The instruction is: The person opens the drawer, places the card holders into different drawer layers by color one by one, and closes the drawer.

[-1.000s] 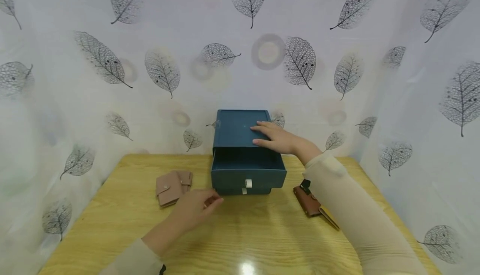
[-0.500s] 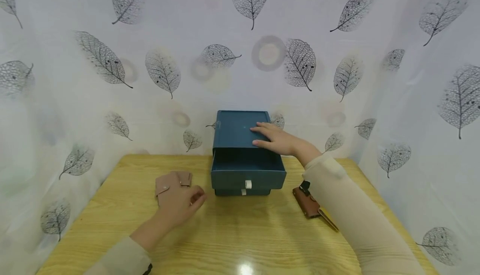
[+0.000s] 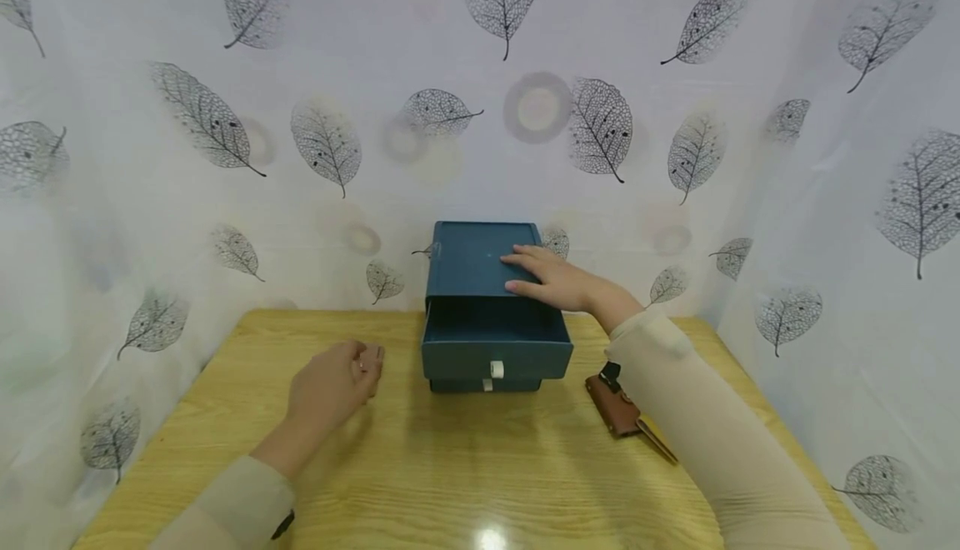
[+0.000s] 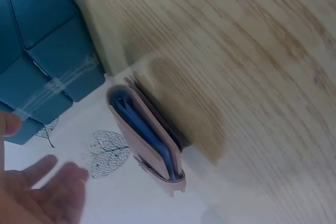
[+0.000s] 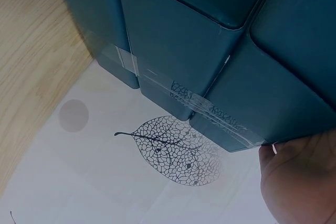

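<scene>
My left hand point(image 3: 330, 383) hovers over the pink wallets at the left, its fingers loosely bent and holding nothing. It hides most of them in the head view, leaving one pink wallet point(image 3: 372, 357) partly visible past the fingertips. In the left wrist view, a thick pink wallet point(image 4: 149, 135) with a blue inside lies beside a thinner one, and the fingers point(image 4: 63, 187) are apart from both. My right hand point(image 3: 551, 275) rests with spread fingers on top of the dark blue drawer box point(image 3: 480, 250). Its upper drawer point(image 3: 457, 360) is pulled out; the lower one is closed.
A brown wallet point(image 3: 615, 407) and a thin item under it lie right of the box, partly behind the right sleeve point(image 3: 675, 392). The wooden table point(image 3: 450, 475) ends at a leaf-print curtain point(image 3: 412, 175). A white pull tab point(image 3: 497, 369) sticks out from the upper drawer.
My left hand has moved left from the front of the drawer box to over the pink wallets, covering them. The right hand stays on the box, and the upper drawer remains out.
</scene>
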The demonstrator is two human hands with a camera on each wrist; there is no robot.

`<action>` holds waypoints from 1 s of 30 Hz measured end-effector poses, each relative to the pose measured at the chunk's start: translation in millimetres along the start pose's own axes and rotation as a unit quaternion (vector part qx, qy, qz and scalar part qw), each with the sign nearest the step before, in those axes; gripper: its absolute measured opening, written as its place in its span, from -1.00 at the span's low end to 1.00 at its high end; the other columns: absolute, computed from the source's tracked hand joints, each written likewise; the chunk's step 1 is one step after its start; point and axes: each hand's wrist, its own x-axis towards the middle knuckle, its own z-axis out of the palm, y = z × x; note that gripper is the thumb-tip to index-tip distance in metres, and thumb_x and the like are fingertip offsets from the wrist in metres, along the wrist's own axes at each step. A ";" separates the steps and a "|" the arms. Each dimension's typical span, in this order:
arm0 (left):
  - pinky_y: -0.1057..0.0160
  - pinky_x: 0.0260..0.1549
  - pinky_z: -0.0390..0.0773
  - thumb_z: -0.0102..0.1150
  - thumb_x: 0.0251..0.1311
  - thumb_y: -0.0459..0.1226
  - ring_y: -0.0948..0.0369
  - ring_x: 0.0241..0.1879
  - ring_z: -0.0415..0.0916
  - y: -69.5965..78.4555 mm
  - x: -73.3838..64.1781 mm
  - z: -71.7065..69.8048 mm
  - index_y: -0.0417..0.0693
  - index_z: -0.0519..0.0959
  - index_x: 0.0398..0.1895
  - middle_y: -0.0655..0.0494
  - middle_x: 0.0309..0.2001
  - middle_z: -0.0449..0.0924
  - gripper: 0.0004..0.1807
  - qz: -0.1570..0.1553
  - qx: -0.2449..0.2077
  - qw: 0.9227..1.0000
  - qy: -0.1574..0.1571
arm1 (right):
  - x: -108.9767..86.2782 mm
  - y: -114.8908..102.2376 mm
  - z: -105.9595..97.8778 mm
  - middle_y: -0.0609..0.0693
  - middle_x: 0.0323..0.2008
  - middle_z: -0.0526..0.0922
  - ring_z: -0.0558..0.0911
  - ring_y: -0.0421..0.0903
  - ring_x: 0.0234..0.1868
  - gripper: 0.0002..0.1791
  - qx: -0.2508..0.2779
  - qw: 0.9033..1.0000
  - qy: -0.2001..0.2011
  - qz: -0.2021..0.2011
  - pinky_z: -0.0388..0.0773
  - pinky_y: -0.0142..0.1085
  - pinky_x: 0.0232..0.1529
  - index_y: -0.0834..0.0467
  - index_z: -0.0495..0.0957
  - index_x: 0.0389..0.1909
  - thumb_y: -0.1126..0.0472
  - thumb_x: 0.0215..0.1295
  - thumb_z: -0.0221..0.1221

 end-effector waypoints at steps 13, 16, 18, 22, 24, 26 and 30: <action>-0.37 -0.08 0.49 -0.05 0.37 0.16 -0.38 0.11 0.38 -24.5 13.7 13.5 -0.34 0.36 0.33 -0.43 0.21 0.39 -0.22 -0.112 0.062 0.987 -0.101 | -0.9 -1.7 -1.0 0.11 0.60 -0.13 -0.17 0.15 0.59 -0.21 0.004 1.000 0.001 -0.004 -0.18 0.25 0.49 0.00 0.07 0.59 -0.31 0.50 -0.09; -0.35 -0.21 0.49 -0.10 0.40 0.10 -0.34 -0.01 0.42 -28.5 17.6 18.7 -0.30 0.45 0.14 -0.39 0.05 0.45 -0.38 -0.133 0.048 0.982 -0.124 | -1.2 -2.4 -1.2 0.12 0.60 -0.13 -0.17 0.17 0.59 -0.21 0.006 1.000 0.002 -0.006 -0.18 0.26 0.49 0.02 0.07 0.59 -0.29 0.50 -0.08; -0.34 -0.29 0.50 -0.09 0.40 0.08 -0.34 -0.07 0.44 -30.3 21.0 22.6 -0.29 0.47 0.06 -0.39 -0.03 0.47 -0.42 -0.144 0.040 0.979 -0.136 | -1.4 -2.5 -1.4 0.12 0.60 -0.13 -0.18 0.17 0.59 -0.22 0.006 1.000 0.002 -0.005 -0.18 0.26 0.49 0.01 0.07 0.59 -0.28 0.51 -0.07; -0.33 -0.39 0.52 0.02 0.34 0.08 -0.37 -0.11 0.49 -31.7 27.1 28.0 -0.28 0.51 0.03 -0.45 -0.06 0.50 -0.43 -0.166 0.033 0.973 -0.156 | -1.7 -2.1 -1.1 0.12 0.60 -0.13 -0.18 0.17 0.59 -0.22 0.003 1.000 0.003 -0.004 -0.19 0.26 0.49 0.02 0.07 0.59 -0.27 0.51 -0.07; -0.29 -0.46 0.52 0.09 0.28 0.05 -0.34 -0.17 0.50 -31.8 28.7 29.2 -0.25 0.53 -0.01 -0.43 -0.10 0.51 -0.48 -0.171 0.029 0.971 -0.164 | -1.7 -2.0 -0.8 0.13 0.60 -0.13 -0.17 0.17 0.59 -0.22 0.001 1.000 0.004 -0.005 -0.19 0.27 0.49 0.02 0.07 0.59 -0.27 0.51 -0.07; -0.26 -0.49 0.51 0.15 0.25 0.05 -0.31 -0.20 0.50 -31.4 29.0 29.3 -0.22 0.53 -0.03 -0.40 -0.14 0.51 -0.49 -0.173 0.026 0.969 -0.173 | -1.9 -2.4 -0.8 0.13 0.60 -0.12 -0.17 0.18 0.59 -0.22 0.003 1.000 0.004 -0.005 -0.19 0.27 0.49 0.02 0.07 0.59 -0.27 0.51 -0.07; -0.27 -0.45 0.52 0.23 0.23 0.07 -0.31 -0.19 0.48 -30.8 27.3 28.6 -0.23 0.47 0.07 -0.40 -0.15 0.47 -0.41 -0.171 0.021 0.968 -0.185 | -2.1 -3.3 -0.6 0.12 0.60 -0.12 -0.17 0.17 0.59 -0.23 0.005 1.000 0.003 -0.005 -0.18 0.26 0.49 0.02 0.08 0.59 -0.26 0.51 -0.05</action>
